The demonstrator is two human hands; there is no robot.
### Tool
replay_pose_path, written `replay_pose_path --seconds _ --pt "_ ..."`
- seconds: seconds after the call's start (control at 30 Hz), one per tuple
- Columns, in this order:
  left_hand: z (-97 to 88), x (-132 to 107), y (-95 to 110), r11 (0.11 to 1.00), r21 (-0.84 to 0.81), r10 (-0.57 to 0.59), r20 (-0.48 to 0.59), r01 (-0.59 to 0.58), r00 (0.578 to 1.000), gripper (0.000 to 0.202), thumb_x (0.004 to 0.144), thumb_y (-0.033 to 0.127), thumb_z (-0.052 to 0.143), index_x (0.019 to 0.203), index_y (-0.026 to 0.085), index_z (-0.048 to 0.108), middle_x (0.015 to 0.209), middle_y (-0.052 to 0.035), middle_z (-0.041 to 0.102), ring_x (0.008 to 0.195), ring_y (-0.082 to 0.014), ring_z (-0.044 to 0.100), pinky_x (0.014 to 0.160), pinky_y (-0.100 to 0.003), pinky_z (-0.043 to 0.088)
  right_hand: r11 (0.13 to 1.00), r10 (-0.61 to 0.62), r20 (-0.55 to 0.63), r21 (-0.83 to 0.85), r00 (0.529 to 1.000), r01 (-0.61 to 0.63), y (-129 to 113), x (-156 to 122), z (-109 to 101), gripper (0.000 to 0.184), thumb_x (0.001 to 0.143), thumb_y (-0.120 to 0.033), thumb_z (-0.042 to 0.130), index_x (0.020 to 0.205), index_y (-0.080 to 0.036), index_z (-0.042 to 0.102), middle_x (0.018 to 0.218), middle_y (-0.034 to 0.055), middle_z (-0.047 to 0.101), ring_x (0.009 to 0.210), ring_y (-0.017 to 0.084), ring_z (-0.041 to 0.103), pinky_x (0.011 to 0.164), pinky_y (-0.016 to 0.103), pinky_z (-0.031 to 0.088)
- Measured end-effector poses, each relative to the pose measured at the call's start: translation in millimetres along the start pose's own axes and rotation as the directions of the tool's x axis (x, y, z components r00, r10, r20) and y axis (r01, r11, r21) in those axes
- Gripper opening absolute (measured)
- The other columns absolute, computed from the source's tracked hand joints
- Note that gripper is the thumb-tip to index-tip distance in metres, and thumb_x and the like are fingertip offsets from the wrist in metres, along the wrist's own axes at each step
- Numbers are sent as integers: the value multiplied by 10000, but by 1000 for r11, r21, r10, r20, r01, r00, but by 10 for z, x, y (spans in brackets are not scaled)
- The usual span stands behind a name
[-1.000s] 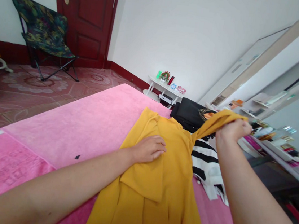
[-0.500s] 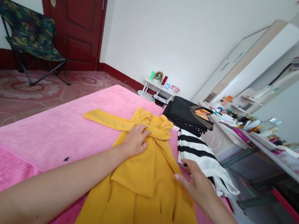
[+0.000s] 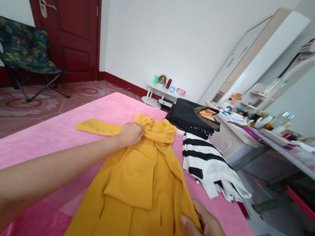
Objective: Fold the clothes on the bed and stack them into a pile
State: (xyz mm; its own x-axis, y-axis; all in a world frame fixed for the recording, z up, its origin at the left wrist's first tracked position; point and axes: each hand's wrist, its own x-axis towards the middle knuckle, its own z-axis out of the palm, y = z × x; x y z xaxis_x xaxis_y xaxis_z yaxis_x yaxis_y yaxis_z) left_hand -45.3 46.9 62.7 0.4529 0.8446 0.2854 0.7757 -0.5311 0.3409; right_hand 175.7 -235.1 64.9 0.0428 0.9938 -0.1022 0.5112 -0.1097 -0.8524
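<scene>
A mustard-yellow dress (image 3: 144, 177) lies lengthwise on the pink bedspread (image 3: 90, 106), its gathered top pointing away from me. A long strip of the same cloth (image 3: 96, 125) sticks out to the left, and a loose flap lies over the middle. My left hand (image 3: 131, 134) is closed on the cloth near the gathered top, fingers curled under. Lower down, my right hand (image 3: 203, 231) grips the right edge of the dress, thumb above and fingers partly hidden beneath. The lower end of the dress runs out of view.
A black-and-white striped garment (image 3: 212, 163) lies right of the dress. Behind it are folded black clothes (image 3: 192, 116). A dressing table (image 3: 230, 131) crowded with bottles stands along the right. Farther back are a small white shelf (image 3: 161, 89) and a folding chair (image 3: 24, 52).
My left hand has gone from lying fairly flat on the dress to closing on its cloth, slightly farther left. My right hand has come down toward me and taken the dress's right edge.
</scene>
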Motion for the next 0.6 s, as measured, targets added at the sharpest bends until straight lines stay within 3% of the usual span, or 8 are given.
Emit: replay_pose_path --seconds 0.07,0.13,0.2,0.3,0.33,0.4,0.5,0.6 --pt "-112 161 39 983 -128 -123 45 128 991 264 843 311 447 823 149 654 916 -124 684 971 -294 612 849 -386 449 995 -14 17 101 1000 12 -44 20 37 301 857 -343 547 1110 -187 595 1101 66 636 1002 225 576 905 317 446" --pt "-221 338 92 963 -197 -168 100 185 981 276 846 298 426 804 141 649 851 -110 697 862 -268 649 758 -350 492 982 -13 45 187 999 5 -87 45 78 306 851 -346 562 1114 -192 597 1137 71 624 1025 227 572 924 329 441" --pt "-327 511 158 893 -358 -194 237 271 952 283 848 295 412 803 141 644 811 -103 705 755 -244 665 680 -330 518 968 -5 68 250 998 -12 -129 71 109 304 847 -366 569 1094 -194 606 1119 72 629 1007 227 582 911 335 451" --pt "-480 740 292 571 -657 -197 472 492 859 257 831 309 433 811 144 628 803 -105 710 711 -237 667 653 -338 540 955 16 62 296 998 -33 -187 106 121 293 830 -415 583 1012 -190 623 1025 62 653 938 223 603 858 327 473" --pt "-528 806 346 468 -711 -182 503 525 845 237 819 303 450 811 142 623 795 -105 708 711 -236 667 659 -341 545 952 26 54 303 998 -41 -203 114 116 292 822 -434 590 976 -188 624 978 55 659 895 217 611 822 317 483" --pt "-615 922 467 382 -768 -154 495 513 855 202 798 272 479 816 129 620 768 -99 700 701 -228 664 670 -340 549 947 62 37 314 997 -70 -230 121 99 299 806 -472 599 901 -189 616 863 34 657 783 195 613 713 283 490" --pt "-725 1058 653 380 -808 -121 438 449 891 167 773 223 512 835 111 620 743 -86 687 693 -215 660 690 -341 551 938 119 20 326 993 -119 -264 110 79 322 780 -517 614 801 -196 588 711 0 614 632 156 574 583 239 454" --pt "-828 1160 767 510 -789 -142 315 342 939 135 752 188 538 818 100 616 722 -79 676 692 -205 656 704 -337 550 923 130 31 361 991 -133 -323 86 101 342 764 -537 619 826 -204 577 716 2 607 633 162 572 600 256 462"
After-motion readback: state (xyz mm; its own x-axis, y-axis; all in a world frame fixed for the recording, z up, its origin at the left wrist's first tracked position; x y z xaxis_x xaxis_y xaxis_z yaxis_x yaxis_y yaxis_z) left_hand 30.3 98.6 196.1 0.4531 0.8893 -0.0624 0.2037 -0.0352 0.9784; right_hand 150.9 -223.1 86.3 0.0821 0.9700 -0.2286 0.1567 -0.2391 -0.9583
